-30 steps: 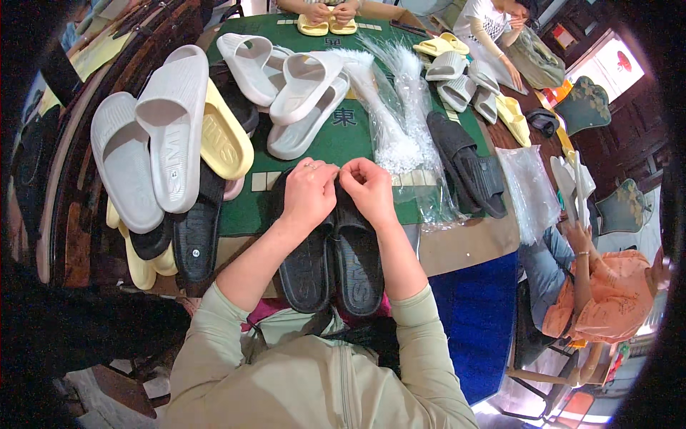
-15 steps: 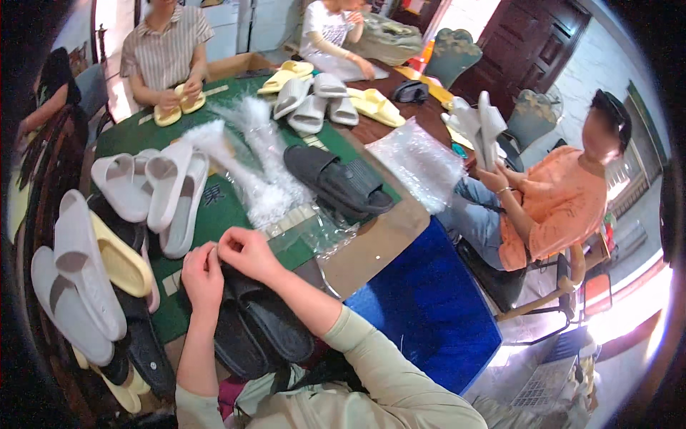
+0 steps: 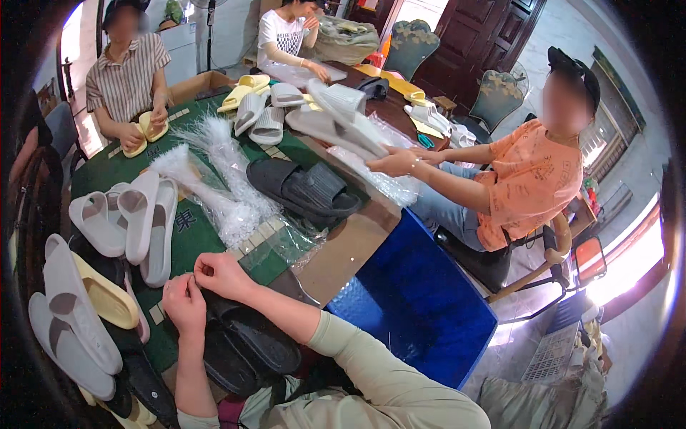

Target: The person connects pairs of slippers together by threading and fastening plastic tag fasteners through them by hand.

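Observation:
Side by side, my left hand [image 3: 184, 304] and my right hand [image 3: 223, 276] are closed in pinches, fingertips nearly meeting. Whatever they pinch is too small or thin to make out. Just below them, at the table's near edge, lies a pair of black slippers [image 3: 268, 342], the toe ends partly hidden by my hands and right forearm. Beyond my hands, bundles of thin white plastic strands [image 3: 227, 218] lie in clear wrapping. Another pair of black slippers [image 3: 307, 187] rests behind those bundles' near ends.
Grey slippers [image 3: 146, 214] and a cream slipper [image 3: 107, 293] crowd the left side. A blue bin [image 3: 421, 307] stands right of the green-topped table [image 3: 207, 275]. A co-worker in orange [image 3: 532, 182] holds grey slippers [image 3: 343, 118] over the table; two other people sit at the far side.
The co-worker in orange has swung the grey slippers from upright near the body to out over the table. My hands stay pinched together above the black slippers. The view has shifted slightly.

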`<move>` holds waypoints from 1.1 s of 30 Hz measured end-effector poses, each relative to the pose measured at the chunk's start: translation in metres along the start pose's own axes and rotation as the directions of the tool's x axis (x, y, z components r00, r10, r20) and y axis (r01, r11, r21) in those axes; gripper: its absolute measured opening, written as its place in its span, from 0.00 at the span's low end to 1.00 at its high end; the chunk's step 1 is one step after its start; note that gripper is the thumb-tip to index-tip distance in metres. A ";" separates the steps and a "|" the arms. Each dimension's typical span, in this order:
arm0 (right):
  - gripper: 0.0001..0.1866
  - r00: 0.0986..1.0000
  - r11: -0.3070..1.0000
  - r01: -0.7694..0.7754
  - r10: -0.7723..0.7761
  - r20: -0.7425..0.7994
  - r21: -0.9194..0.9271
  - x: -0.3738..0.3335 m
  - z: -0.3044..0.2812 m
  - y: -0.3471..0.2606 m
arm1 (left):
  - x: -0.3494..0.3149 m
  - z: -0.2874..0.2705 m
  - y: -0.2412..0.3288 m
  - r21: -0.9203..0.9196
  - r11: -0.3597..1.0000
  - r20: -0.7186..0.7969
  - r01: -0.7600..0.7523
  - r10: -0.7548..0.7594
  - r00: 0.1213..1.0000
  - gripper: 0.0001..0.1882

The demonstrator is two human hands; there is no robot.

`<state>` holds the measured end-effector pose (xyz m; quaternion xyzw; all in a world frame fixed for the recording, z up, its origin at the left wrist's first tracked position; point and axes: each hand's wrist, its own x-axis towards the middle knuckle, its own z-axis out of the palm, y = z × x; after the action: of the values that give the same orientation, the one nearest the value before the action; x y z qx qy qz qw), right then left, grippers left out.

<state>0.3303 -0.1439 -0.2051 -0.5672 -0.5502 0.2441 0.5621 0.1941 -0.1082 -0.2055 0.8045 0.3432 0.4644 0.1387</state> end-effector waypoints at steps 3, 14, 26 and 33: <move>0.07 0.998 0.998 0.056 -0.056 0.000 -0.031 -0.002 0.009 0.002 | 0.001 -0.008 0.003 0.042 0.999 0.016 0.002 -0.003 1.000 0.03; 0.07 0.999 1.000 -0.030 0.030 0.011 -0.010 -0.004 0.001 -0.012 | -0.003 -0.005 -0.002 -0.164 0.955 0.009 0.248 -0.250 0.968 0.04; 0.08 0.993 0.993 -0.116 0.116 0.025 -0.007 -0.001 -0.002 -0.006 | 0.000 0.000 -0.010 -0.228 0.923 0.035 0.311 -0.312 0.950 0.05; 0.07 0.996 0.996 -0.087 0.088 0.020 -0.035 -0.002 -0.004 -0.008 | 0.001 -0.002 -0.007 -0.175 0.969 0.011 0.176 -0.177 0.984 0.05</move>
<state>0.3307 -0.1492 -0.1973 -0.5975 -0.5349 0.2654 0.5351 0.1898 -0.1026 -0.2076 0.7543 0.3717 0.4805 0.2489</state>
